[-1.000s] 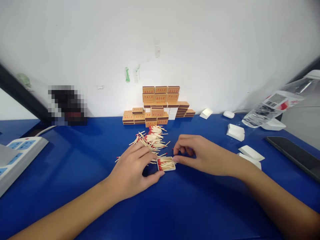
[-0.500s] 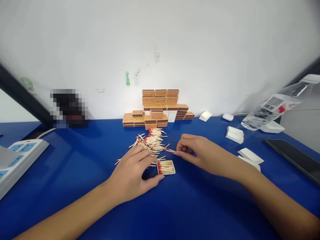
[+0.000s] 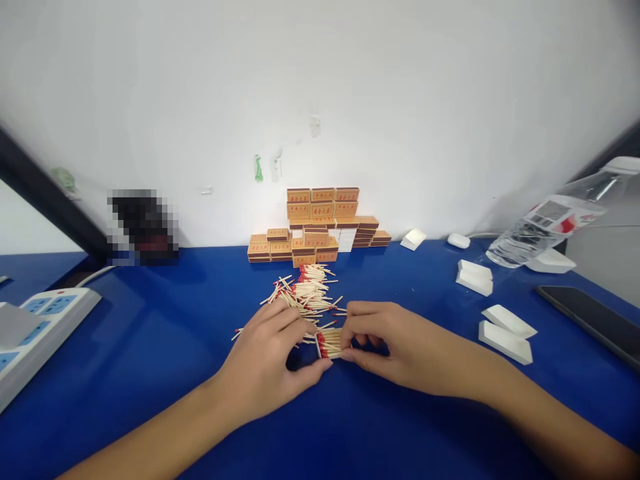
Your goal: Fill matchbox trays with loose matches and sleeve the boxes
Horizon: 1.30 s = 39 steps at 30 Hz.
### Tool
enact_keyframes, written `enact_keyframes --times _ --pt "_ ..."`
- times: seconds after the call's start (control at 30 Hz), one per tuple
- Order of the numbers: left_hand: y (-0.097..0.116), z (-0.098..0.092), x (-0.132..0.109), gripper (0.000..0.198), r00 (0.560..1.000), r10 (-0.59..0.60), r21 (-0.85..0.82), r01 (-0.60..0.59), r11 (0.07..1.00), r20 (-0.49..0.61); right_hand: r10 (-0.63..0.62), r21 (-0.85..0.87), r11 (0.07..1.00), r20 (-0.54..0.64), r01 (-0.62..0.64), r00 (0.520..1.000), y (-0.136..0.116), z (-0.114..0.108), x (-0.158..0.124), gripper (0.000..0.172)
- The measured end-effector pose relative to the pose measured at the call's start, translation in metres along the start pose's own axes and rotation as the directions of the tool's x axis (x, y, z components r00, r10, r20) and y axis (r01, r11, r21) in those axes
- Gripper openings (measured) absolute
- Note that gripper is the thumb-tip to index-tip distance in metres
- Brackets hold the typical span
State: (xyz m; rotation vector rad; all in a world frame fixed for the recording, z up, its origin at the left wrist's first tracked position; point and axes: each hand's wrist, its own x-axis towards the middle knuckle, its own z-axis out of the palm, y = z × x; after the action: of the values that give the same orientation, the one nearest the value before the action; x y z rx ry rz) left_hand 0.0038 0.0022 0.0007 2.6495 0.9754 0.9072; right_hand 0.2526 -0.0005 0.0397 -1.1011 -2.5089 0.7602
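Note:
A small white matchbox tray lies on the blue table, filled with red-tipped matches whose heads point left. My left hand grips the tray's left end between thumb and fingers. Over the right end, my right hand has its fingertips pinched on matches at the tray; that end is hidden behind the fingers. Just beyond the tray spreads a loose pile of matches, partly covered by my left hand.
Stacked matchboxes stand against the wall. On the right are white empty trays, a plastic bottle, a white case and a black phone. A power strip lies at left.
My right hand has moved left and nearer, from beside the pile, carrying matches to the tray. My left hand stays on the tray. The view has tilted slightly.

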Motion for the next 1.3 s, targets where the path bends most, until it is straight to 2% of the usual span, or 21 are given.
enact_keyframes --times 0.2,0.57,0.73,0.83,0.93,1.1,1.2,1.3 --pt "-0.002 0.0 0.0 0.021 0.999 0.052 0.009 -0.052 0.999 0.01 0.001 -0.061 0.998 -0.041 -0.004 0.999 0.011 0.005 0.002 0.01" --pt "-0.002 -0.001 -0.001 0.022 0.998 0.067 0.02 -0.067 0.998 0.001 -0.023 -0.074 0.997 -0.025 0.021 0.999 0.006 0.002 0.003 0.012" --pt "-0.001 -0.001 -0.001 0.022 0.997 0.071 0.022 -0.071 0.997 0.002 0.126 -0.204 0.967 -0.134 -0.151 0.983 0.022 -0.011 0.001 0.008" --pt "-0.002 -0.001 -0.001 0.023 0.998 0.061 0.022 -0.061 0.998 0.014 0.219 -0.225 0.946 -0.088 -0.234 0.972 0.035 -0.015 0.001 0.008" --pt "-0.002 -0.002 -0.001 0.022 0.998 0.062 0.023 -0.062 0.998 0.021 0.263 -0.189 0.946 -0.03 -0.264 0.964 0.042 -0.015 0.0 0.014" --pt "-0.003 -0.001 -0.001 0.021 0.998 0.061 0.031 -0.061 0.998 0.017 0.204 -0.162 0.965 -0.042 -0.208 0.978 0.031 -0.015 -0.002 0.021" --pt "-0.003 0.0 -0.001 0.023 0.999 0.053 0.03 -0.054 0.998 0.012 0.124 -0.101 0.987 -0.054 -0.129 0.991 0.013 -0.008 -0.001 0.018" --pt "-0.003 0.0 -0.001 0.024 0.999 0.052 0.026 -0.052 0.998 0.016 0.039 -0.139 0.989 -0.009 -0.039 0.999 -0.002 0.003 0.0 0.012"
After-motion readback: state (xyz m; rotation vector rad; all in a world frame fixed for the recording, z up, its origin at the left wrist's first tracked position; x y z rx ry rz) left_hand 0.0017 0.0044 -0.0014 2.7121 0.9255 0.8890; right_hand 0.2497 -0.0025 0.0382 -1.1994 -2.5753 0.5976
